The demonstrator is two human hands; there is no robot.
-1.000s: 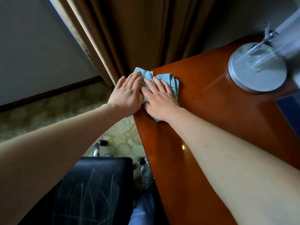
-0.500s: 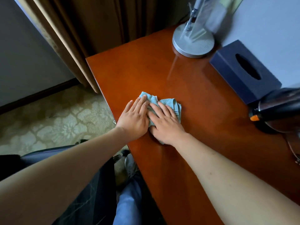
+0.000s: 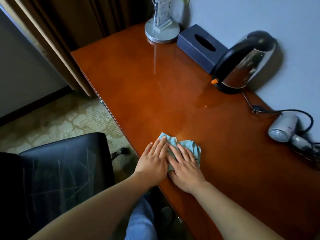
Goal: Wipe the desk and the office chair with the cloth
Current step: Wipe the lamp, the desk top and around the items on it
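The cloth [image 3: 187,149] lies bunched on the desk [image 3: 155,84], close to its near edge, with both hands pressed flat on it. The left hand [image 3: 153,161] covers the cloth's left part, its fingers straight and together; the right hand [image 3: 186,168] lies just beside it on the middle, fingers likewise extended. Neither hand curls round or pinches the fabric; both bear down with open palms. The cloth is pale blue-green, soft and thin, folded into uneven layers, with a small white tag showing at its far edge. It is judged light and limp: it will not keep a shape when lifted and would crumple or trail if taken by one corner. For wiping, flat pressure over the folded bulk appears the sound hold; for carrying, a gather of the whole wad would serve better. The desk top is reddish-brown wood under a high gloss that reflects light, and the cloth should slide on it readily, so downward pressure matters. At the far end stand a lamp base [image 3: 161,32], round and brushed metal, a dark blue tissue box [image 3: 200,47], and a kettle [image 3: 242,64] of polished steel with a black handle. A grey hair dryer [image 3: 284,128] with a black cord lies at the right. The chair [image 3: 57,167], its black smooth surface showing fine scratches, stands left of the desk and is not being touched.
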